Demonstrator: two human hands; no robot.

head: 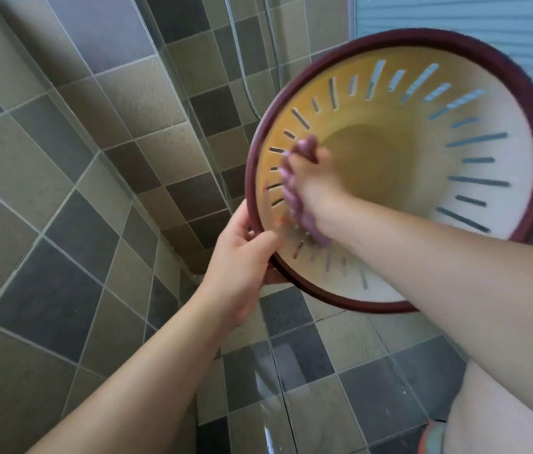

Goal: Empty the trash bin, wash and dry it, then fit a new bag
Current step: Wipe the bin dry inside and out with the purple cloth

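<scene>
The trash bin is a pale plastic basket with a dark red rim and slotted walls, held in the air and tipped so its mouth faces me. My left hand grips the rim at its lower left. My right hand reaches inside the bin, closed on a purple cloth that is pressed against the left inner wall. The hand and cloth are motion-blurred. The bin's bottom shows yellowish and bare.
A tiled wall in grey and beige fills the left. A glass shower partition and a shower hose stand behind the bin. The wet tiled floor lies below. My leg is at the lower right.
</scene>
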